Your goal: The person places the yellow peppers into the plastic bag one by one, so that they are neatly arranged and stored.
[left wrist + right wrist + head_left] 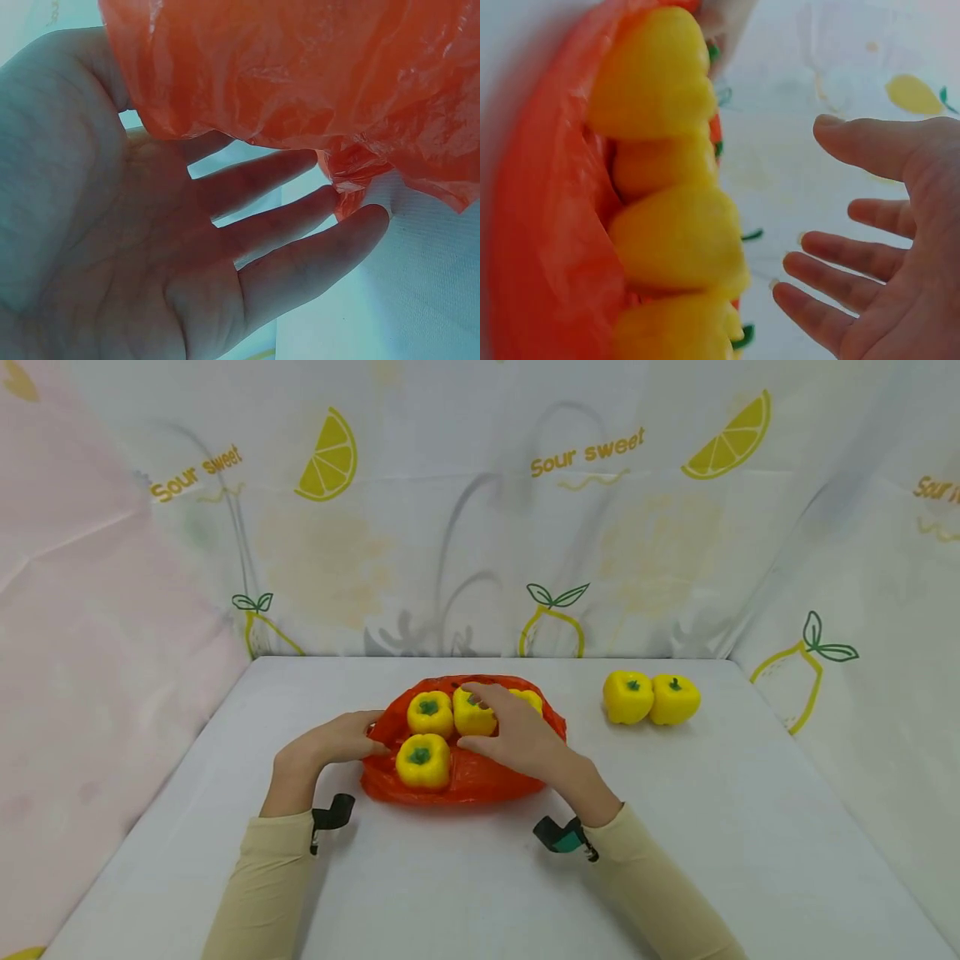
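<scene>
peppers [423, 762], perhaps four, in bag [480, 782]; two others [628, 697] right of bag on table [465, 893].

Looking from the head, forward and down over the table [450, 893]. From both wrists, much nearer: along left hand [165, 232] to red bag [300, 75], along right hand [919, 277] to yellow peppers [675, 240]. Sharing the bag throughout.

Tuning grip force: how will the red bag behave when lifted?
The red bag is probably floppy: its film wrinkles and droops at the left hand. It may be slippery, given its glossy sheen. Lifted by one side, it would likely sag and let the yellow peppers shift, since they sit in its wide mouth.
</scene>
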### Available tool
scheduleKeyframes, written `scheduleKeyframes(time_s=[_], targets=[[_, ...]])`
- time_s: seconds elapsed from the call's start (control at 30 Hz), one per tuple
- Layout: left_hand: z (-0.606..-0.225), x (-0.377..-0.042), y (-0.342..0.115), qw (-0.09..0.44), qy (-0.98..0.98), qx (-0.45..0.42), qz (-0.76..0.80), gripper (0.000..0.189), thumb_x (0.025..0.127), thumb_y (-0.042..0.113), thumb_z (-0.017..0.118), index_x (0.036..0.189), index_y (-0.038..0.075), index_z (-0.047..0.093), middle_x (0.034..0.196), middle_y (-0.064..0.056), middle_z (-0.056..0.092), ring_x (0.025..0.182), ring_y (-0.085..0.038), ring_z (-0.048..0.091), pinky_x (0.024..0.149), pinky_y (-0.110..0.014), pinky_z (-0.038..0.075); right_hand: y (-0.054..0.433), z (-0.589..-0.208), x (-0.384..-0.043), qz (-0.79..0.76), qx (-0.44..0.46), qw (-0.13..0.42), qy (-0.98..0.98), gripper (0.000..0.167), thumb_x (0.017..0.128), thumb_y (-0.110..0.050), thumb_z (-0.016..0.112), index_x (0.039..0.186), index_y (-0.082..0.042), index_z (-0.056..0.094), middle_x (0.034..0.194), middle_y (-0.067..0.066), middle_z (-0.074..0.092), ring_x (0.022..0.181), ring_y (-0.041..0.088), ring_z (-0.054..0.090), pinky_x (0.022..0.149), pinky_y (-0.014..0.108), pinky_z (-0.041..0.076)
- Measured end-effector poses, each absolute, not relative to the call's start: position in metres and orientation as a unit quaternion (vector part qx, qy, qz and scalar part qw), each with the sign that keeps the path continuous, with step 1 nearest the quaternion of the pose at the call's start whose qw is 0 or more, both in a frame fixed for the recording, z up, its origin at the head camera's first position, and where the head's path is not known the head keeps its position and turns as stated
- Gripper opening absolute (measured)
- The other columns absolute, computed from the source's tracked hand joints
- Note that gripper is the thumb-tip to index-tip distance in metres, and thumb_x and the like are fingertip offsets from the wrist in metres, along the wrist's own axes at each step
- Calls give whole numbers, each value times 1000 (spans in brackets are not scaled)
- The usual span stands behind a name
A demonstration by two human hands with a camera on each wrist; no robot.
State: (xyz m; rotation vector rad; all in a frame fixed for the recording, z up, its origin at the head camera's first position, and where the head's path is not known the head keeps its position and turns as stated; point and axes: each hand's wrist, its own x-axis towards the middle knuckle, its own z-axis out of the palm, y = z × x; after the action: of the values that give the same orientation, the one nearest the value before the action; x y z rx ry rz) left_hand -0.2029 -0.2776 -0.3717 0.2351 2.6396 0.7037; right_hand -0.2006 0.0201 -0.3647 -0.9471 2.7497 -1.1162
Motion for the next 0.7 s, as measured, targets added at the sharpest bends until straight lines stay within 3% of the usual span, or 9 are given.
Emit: scheduleKeyframes(time_s=[0.43,0.7], targets=[[-372,-205,-275,202,944,82,247,63,91,29,62,149,14,44,149,-14,50,133,-36,45,110,-66,36,89,-348,-236,-382,-204,-53,900,69,91,-22,70,151,-15,38,147,12,50,135,31,47,113,53,41],[-371,-204,-275,204,942,83,252,63,90,32,64,148,15,45,147,-13,52,132,-36,46,109,-67,37,138,-344,-248,-377,-119,-78,915,61,96,-17,60,152,-13,38,151,16,44,137,35,43,115,58,36]])
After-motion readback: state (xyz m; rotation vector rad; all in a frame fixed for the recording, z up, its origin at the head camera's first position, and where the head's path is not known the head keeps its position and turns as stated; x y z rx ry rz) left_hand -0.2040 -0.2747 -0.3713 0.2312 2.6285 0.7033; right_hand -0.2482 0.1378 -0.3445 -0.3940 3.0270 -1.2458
